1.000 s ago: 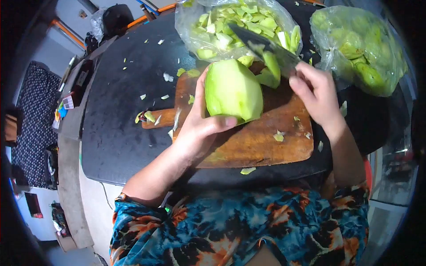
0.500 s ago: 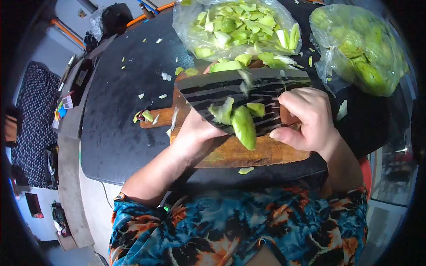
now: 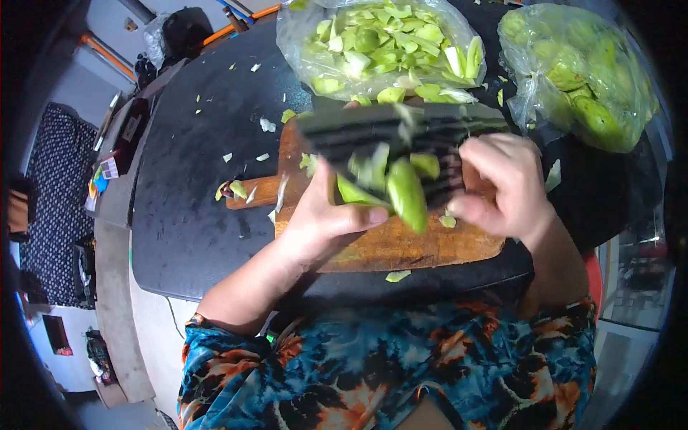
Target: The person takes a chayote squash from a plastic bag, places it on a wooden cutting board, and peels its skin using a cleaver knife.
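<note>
The person leans over the black worktop (image 3: pixel 193 161), left hand (image 3: pixel 326 215) wrapped round a pale green fruit (image 3: pixel 356 193) and holding it over the wooden cutting board (image 3: pixel 430 247). I can see the thumb laid along the fruit's near side; the other fingers go out of sight behind it, curled close. Most of the fruit is hidden, because the broad dark knife (image 3: pixel 344 132) comes across in front of it. The right hand (image 3: pixel 509 186) has its fingers closed round the handle at the right end, the thumb bent in low beside it. The blade is blurred, its flat face turned up toward the person, and several pieces of peel (image 3: pixel 406 197) cling to it, one long and bright green. Whether the edge touches the fruit, I can't tell.

Just beyond the board an open clear bag (image 3: pixel 295 46) spreads out, heaped with green peelings (image 3: pixel 401 36). To its right sits a second plastic bag (image 3: pixel 588 79), bulging with whole green fruits. Loose scraps (image 3: pixel 267 125) dot the worktop left of the board and around its handle, with one more lying just off its near edge, by the patterned shirt (image 3: pixel 344 365).
</note>
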`<action>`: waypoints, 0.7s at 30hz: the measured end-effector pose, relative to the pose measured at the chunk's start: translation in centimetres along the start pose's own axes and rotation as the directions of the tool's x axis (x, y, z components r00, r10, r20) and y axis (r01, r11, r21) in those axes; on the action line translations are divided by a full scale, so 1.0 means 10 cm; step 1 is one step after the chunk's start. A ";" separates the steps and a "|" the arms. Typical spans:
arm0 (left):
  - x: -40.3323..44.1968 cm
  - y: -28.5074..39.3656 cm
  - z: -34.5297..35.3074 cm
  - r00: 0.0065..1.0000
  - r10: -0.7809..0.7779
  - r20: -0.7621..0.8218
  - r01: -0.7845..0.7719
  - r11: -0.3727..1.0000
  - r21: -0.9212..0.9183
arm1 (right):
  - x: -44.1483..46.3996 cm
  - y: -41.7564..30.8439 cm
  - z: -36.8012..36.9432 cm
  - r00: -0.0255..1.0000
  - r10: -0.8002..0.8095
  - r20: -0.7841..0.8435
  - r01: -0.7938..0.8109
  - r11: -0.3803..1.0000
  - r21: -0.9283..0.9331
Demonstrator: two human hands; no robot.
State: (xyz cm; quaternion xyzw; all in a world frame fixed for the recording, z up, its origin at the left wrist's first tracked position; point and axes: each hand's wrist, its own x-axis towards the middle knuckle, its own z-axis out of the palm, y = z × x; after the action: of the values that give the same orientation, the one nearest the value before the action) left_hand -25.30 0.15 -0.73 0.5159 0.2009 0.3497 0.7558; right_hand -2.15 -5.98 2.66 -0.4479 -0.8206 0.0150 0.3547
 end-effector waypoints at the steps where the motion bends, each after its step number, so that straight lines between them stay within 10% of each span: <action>1: 0.08 -0.12 -0.08 0.997 0.082 0.009 -0.082 0.996 0.025 | 0.00 -0.06 -0.02 0.999 -0.040 0.022 0.039 0.999 0.022; 11: -0.01 0.06 0.04 0.999 -0.043 -0.017 0.041 0.994 -0.101 | 0.00 -0.02 0.00 1.000 -0.015 0.027 0.014 0.999 0.040; 17: 0.16 -0.23 -0.17 0.942 0.331 0.064 -0.335 0.897 0.289 | 0.01 -0.17 -0.05 0.992 -0.089 0.087 0.078 0.989 0.129; 21: -0.01 -0.08 -0.09 0.998 0.067 -0.012 -0.065 0.991 0.113 | 0.00 0.03 0.01 1.000 -0.004 -0.014 0.004 0.999 0.040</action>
State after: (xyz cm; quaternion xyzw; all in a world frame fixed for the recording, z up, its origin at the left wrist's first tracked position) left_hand -25.70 0.45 -1.78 0.5611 0.2091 0.3668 0.7120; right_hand -2.00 -5.77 2.51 -0.4392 -0.8186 0.0274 0.3691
